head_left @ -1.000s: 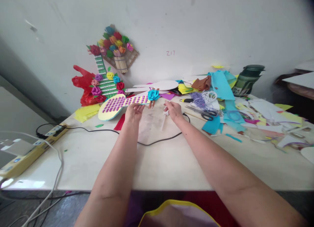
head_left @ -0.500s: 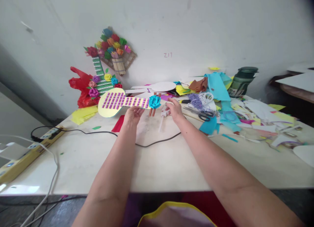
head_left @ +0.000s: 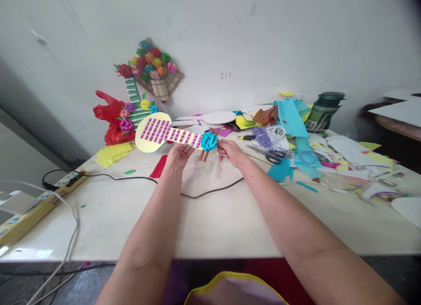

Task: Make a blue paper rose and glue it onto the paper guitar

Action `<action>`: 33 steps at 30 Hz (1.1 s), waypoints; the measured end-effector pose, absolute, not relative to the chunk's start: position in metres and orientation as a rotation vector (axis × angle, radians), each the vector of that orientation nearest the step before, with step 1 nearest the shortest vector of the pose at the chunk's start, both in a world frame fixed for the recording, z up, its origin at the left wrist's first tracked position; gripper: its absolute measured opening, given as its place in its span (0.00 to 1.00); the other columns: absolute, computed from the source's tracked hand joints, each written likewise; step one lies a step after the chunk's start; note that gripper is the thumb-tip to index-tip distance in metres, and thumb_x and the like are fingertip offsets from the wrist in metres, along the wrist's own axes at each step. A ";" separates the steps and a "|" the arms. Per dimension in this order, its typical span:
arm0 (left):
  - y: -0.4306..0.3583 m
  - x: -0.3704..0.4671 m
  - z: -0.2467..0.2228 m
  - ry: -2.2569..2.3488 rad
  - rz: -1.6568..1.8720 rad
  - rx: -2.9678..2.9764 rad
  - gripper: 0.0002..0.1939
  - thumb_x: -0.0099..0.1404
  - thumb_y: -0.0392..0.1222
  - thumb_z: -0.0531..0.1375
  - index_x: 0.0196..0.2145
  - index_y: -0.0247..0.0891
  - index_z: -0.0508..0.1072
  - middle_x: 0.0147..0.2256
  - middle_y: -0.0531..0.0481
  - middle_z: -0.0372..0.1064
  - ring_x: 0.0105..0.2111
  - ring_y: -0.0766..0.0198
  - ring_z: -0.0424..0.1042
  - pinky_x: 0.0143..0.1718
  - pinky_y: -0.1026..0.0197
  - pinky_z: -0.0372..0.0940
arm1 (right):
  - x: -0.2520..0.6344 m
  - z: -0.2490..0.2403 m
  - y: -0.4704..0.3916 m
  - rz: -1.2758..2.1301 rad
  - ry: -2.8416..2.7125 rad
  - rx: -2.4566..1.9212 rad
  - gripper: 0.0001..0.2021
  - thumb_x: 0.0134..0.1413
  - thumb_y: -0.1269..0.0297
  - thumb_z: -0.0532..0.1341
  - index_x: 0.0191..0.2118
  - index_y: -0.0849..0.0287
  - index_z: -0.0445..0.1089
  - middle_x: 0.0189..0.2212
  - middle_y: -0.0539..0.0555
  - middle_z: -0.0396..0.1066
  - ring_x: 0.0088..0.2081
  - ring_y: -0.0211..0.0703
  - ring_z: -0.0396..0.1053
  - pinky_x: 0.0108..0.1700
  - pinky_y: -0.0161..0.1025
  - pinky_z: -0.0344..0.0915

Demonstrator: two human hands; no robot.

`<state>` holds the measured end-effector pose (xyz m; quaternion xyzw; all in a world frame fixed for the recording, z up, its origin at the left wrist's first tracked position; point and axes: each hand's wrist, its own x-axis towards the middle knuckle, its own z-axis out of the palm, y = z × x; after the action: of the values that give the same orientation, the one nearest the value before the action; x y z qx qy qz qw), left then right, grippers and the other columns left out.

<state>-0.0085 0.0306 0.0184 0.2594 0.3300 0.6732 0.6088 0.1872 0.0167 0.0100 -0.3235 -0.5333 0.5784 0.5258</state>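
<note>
A paper guitar [head_left: 152,134], yellow with purple woven strips, is held above the table, its body to the left. My left hand [head_left: 179,156] grips its neck from below, fingers closed. A blue paper rose [head_left: 209,141] sits on the head end, where brown sticks [head_left: 204,156] poke out. At that end my right hand [head_left: 231,152] is closed, its fingertips pinching the edge beside the rose. Below the right hand, a glue gun is mostly hidden; its pale glue stick [head_left: 215,166] shows.
Scissors [head_left: 272,157], purple yarn [head_left: 261,137], blue crepe paper [head_left: 292,116] and scraps crowd the right side. A green bottle [head_left: 325,112] stands behind. At left are a power strip [head_left: 42,202], a red bag [head_left: 110,120] and a flower-decorated green guitar [head_left: 132,91]. A black cable [head_left: 210,194] crosses the table.
My right hand has moved left from beside the glue gun, and its fingers have closed at the guitar's head. The guitar has tilted, body end higher, and shifted slightly right.
</note>
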 end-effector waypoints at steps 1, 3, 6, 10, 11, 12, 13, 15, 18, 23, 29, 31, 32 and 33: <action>0.032 -0.010 0.016 0.742 1.574 0.606 0.11 0.46 0.23 0.54 0.28 0.33 0.67 0.28 0.46 0.70 0.32 0.62 0.73 0.37 0.60 0.70 | 0.189 0.011 0.017 1.373 -1.187 -0.765 0.14 0.45 0.54 0.60 0.22 0.60 0.62 0.09 0.39 0.46 0.12 0.27 0.44 0.16 0.30 0.55; 0.034 -0.013 0.012 0.722 1.603 0.612 0.11 0.45 0.23 0.54 0.28 0.34 0.66 0.28 0.47 0.70 0.32 0.62 0.73 0.38 0.59 0.70 | 0.194 0.013 0.018 1.345 -0.989 -0.735 0.16 0.46 0.53 0.60 0.21 0.59 0.61 0.09 0.39 0.45 0.11 0.27 0.42 0.14 0.29 0.53; 0.037 -0.016 0.006 0.727 1.628 0.614 0.12 0.44 0.23 0.54 0.27 0.35 0.64 0.28 0.48 0.70 0.31 0.63 0.73 0.37 0.59 0.69 | 0.205 0.015 0.023 1.287 -0.726 -0.671 0.18 0.50 0.49 0.57 0.20 0.58 0.58 0.08 0.39 0.45 0.10 0.28 0.41 0.14 0.29 0.52; 0.039 -0.016 0.001 0.735 1.652 0.638 0.12 0.44 0.24 0.55 0.27 0.36 0.63 0.26 0.50 0.70 0.29 0.63 0.73 0.36 0.59 0.69 | 0.219 0.016 0.029 1.173 -0.542 -0.668 0.22 0.53 0.44 0.50 0.20 0.58 0.57 0.09 0.42 0.53 0.11 0.30 0.50 0.17 0.31 0.57; 0.039 -0.016 0.001 0.744 1.661 0.639 0.12 0.44 0.24 0.55 0.27 0.36 0.63 0.26 0.51 0.70 0.28 0.63 0.73 0.36 0.59 0.69 | 0.220 0.016 0.030 1.145 -0.529 -0.692 0.23 0.53 0.43 0.49 0.20 0.58 0.57 0.10 0.44 0.56 0.12 0.31 0.54 0.18 0.32 0.59; 0.039 -0.016 0.001 0.754 1.668 0.637 0.12 0.44 0.24 0.55 0.27 0.36 0.63 0.26 0.51 0.70 0.28 0.63 0.73 0.35 0.58 0.69 | 0.221 0.016 0.031 1.127 -0.529 -0.721 0.24 0.53 0.42 0.48 0.20 0.58 0.58 0.11 0.46 0.60 0.14 0.32 0.58 0.20 0.33 0.62; 0.039 -0.016 0.001 0.761 1.673 0.637 0.12 0.44 0.24 0.56 0.27 0.36 0.63 0.26 0.51 0.70 0.27 0.63 0.73 0.35 0.59 0.69 | 0.221 0.017 0.031 1.119 -0.539 -0.754 0.25 0.53 0.41 0.47 0.20 0.58 0.59 0.13 0.48 0.63 0.16 0.34 0.61 0.21 0.33 0.63; 0.038 -0.015 0.001 0.763 1.678 0.648 0.12 0.43 0.25 0.56 0.27 0.36 0.63 0.26 0.51 0.70 0.27 0.64 0.73 0.35 0.59 0.69 | 0.219 0.017 0.031 1.127 -0.586 -0.812 0.27 0.52 0.40 0.46 0.21 0.59 0.61 0.15 0.52 0.67 0.19 0.36 0.66 0.24 0.34 0.64; 0.038 -0.013 0.000 0.756 1.685 0.680 0.13 0.43 0.25 0.56 0.27 0.37 0.62 0.25 0.52 0.70 0.26 0.64 0.72 0.36 0.58 0.69 | 0.210 0.016 0.030 1.151 -0.684 -0.880 0.27 0.51 0.40 0.48 0.21 0.61 0.64 0.18 0.55 0.70 0.22 0.37 0.68 0.26 0.34 0.65; 0.035 -0.009 -0.001 0.772 1.685 0.688 0.13 0.43 0.26 0.57 0.28 0.37 0.62 0.25 0.52 0.70 0.29 0.63 0.73 0.38 0.57 0.68 | 0.194 0.010 0.026 1.064 -0.890 -1.013 0.16 0.44 0.51 0.60 0.24 0.62 0.68 0.23 0.54 0.71 0.26 0.37 0.68 0.28 0.32 0.63; 0.032 -0.007 -0.003 0.776 1.692 0.714 0.13 0.43 0.27 0.57 0.29 0.37 0.64 0.25 0.53 0.69 0.27 0.65 0.72 0.38 0.56 0.68 | 0.182 0.005 0.023 1.013 -1.151 -1.097 0.10 0.37 0.58 0.61 0.25 0.61 0.70 0.21 0.49 0.69 0.28 0.39 0.67 0.27 0.33 0.60; 0.032 -0.006 -0.003 0.782 1.696 0.710 0.13 0.43 0.27 0.57 0.28 0.37 0.63 0.22 0.54 0.67 0.25 0.65 0.71 0.37 0.57 0.68 | 0.179 0.005 0.022 1.029 -1.194 -1.106 0.10 0.36 0.58 0.60 0.24 0.60 0.70 0.20 0.49 0.68 0.28 0.40 0.66 0.26 0.34 0.59; 0.031 -0.006 -0.003 0.782 1.698 0.709 0.13 0.42 0.27 0.57 0.28 0.37 0.63 0.22 0.54 0.67 0.24 0.66 0.71 0.36 0.57 0.68 | 0.177 0.005 0.022 1.038 -1.206 -1.107 0.10 0.35 0.59 0.60 0.24 0.60 0.70 0.20 0.48 0.67 0.28 0.40 0.66 0.26 0.34 0.59; 0.030 -0.005 -0.003 0.780 1.697 0.713 0.13 0.42 0.27 0.57 0.27 0.37 0.63 0.21 0.55 0.67 0.24 0.66 0.71 0.36 0.57 0.68 | 0.176 0.005 0.022 1.049 -1.209 -1.110 0.09 0.35 0.59 0.60 0.24 0.60 0.70 0.20 0.48 0.67 0.29 0.40 0.66 0.27 0.34 0.60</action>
<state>-0.0053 0.0301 -0.0027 0.2999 0.3284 0.7141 0.5407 0.1760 0.0219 0.0052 -0.4713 -0.5135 0.4454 0.5620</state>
